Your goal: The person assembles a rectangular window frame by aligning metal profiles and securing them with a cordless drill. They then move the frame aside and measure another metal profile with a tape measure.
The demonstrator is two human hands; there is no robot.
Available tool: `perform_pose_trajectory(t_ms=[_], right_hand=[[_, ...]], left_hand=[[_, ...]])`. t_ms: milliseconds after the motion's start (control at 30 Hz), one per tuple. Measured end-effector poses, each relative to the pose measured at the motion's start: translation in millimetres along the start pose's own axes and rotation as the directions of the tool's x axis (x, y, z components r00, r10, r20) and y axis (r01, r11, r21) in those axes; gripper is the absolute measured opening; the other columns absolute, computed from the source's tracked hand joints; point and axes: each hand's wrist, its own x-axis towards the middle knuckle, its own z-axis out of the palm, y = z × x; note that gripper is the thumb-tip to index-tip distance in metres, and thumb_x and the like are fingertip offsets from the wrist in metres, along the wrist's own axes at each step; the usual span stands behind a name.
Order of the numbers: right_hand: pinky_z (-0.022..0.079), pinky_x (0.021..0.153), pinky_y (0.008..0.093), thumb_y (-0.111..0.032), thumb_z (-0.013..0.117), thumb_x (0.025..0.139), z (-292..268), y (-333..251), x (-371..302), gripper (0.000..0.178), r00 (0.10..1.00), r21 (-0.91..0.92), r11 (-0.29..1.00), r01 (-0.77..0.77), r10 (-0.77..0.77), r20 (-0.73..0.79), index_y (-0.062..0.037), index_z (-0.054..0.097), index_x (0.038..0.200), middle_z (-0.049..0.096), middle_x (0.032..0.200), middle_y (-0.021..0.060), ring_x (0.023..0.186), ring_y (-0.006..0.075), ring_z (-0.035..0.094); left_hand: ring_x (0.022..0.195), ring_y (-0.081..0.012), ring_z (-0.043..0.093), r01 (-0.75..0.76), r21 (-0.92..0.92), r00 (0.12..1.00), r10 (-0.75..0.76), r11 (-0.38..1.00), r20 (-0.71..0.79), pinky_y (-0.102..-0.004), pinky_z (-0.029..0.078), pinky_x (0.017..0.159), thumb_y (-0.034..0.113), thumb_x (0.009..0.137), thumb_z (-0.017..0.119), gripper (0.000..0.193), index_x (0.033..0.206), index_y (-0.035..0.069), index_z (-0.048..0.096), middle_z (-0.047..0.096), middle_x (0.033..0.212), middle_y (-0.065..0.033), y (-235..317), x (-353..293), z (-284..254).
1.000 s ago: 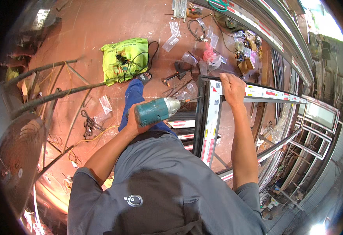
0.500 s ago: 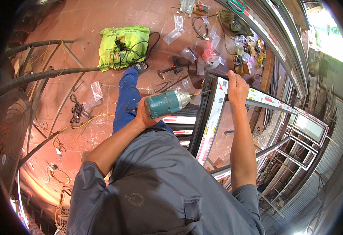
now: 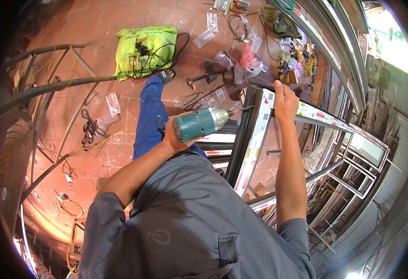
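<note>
My left hand point(image 3: 170, 136) is closed around the grip of a teal and silver power drill point(image 3: 195, 124), which lies level in front of my waist. Its long bit point(image 3: 241, 110) points right, and the tip reaches the dark outer side of a metal window frame point(image 3: 256, 139). Whether the tip touches the metal I cannot tell. White protective film with coloured labels covers the frame's faces. At the frame's far corner, my right hand point(image 3: 286, 103) grips the far bar from above; the thumb is mostly hidden.
A yellow-green sack point(image 3: 146, 51) with a black cable lies ahead on the red tiled floor. An orange-and-black clamp point(image 3: 206, 76) and plastic bags lie beyond the drill. Curved metal bars point(image 3: 60, 86) stand at left; long profiles point(image 3: 339, 51) line the far right.
The drill and the frame's far corner sit slightly further right in the picture. Both hands keep their holds, and the view has shifted a little.
</note>
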Motion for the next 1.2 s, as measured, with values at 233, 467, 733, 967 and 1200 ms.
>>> perform_pose_trajectory(t_ms=[233, 467, 733, 967, 1200], right_hand=[[0.044, 0.092, 0.0487, -0.056, 0.045, 0.109, -1, -3, 1, 0.059, 0.999, -0.004, 1.000, -0.028, 0.028, 0.016, -0.0081, 0.079, 0.102, 0.076, 0.100, 0.0111, 0.101, 0.0359, 0.068], [0.045, 0.091, 0.0490, -0.055, 0.047, 0.109, 1, -3, 1, 0.059, 0.999, 0.000, 0.999, -0.050, 0.050, 0.017, -0.0056, 0.078, 0.099, 0.076, 0.098, 0.0149, 0.099, 0.0372, 0.069], [0.046, 0.088, 0.0473, -0.050, 0.048, 0.109, 0, -9, 4, 0.057, 0.997, -0.017, 0.997, -0.074, 0.074, 0.022, -0.0050, 0.079, 0.095, 0.075, 0.092, 0.0168, 0.094, 0.0378, 0.068], [0.048, 0.086, 0.0472, -0.045, 0.050, 0.109, 2, -12, 3, 0.052, 0.997, 0.040, 0.997, -0.071, 0.071, -0.008, -0.0035, 0.079, 0.094, 0.074, 0.090, 0.0185, 0.092, 0.0384, 0.069], [0.050, 0.083, 0.0462, -0.041, 0.053, 0.109, 5, -12, 8, 0.050, 0.995, 0.059, 0.993, -0.103, 0.103, -0.006, -0.0014, 0.078, 0.092, 0.074, 0.090, 0.0203, 0.089, 0.0392, 0.069]], left_hand=[[0.110, -0.0290, 0.073, -0.113, 0.103, 0.991, 0.103, 0.988, 0.090, -0.0390, 0.054, 0.102, 0.033, 0.077, 0.092, 0.052, 0.119, 0.008, 0.073, 0.078, 0.114, -0.0071, -20, 3, 0], [0.111, -0.0259, 0.071, 0.022, -0.324, 0.881, 0.134, 0.946, 0.454, -0.0398, 0.052, 0.100, 0.031, 0.084, 0.083, 0.052, 0.129, 0.011, 0.070, 0.076, 0.117, -0.0060, -47, 86, -57], [0.085, -0.0267, 0.065, -0.699, 0.171, 0.683, 0.579, 0.694, 0.445, -0.0401, 0.050, 0.074, 0.028, 0.083, 0.070, 0.044, 0.125, 0.016, 0.070, 0.064, 0.091, -0.0017, -23, 178, -91], [0.082, -0.0343, 0.069, -0.336, -0.130, 0.863, 0.360, 0.933, 0.355, -0.0434, 0.056, 0.077, 0.026, 0.075, 0.082, 0.039, 0.110, 0.009, 0.074, 0.070, 0.087, -0.0108, -29, 128, -71], [0.084, -0.0263, 0.074, 0.000, -0.369, 0.914, 0.150, 0.929, 0.378, -0.0375, 0.059, 0.080, 0.027, 0.077, 0.082, 0.038, 0.108, 0.006, 0.072, 0.074, 0.092, -0.0101, -35, 90, -48]])
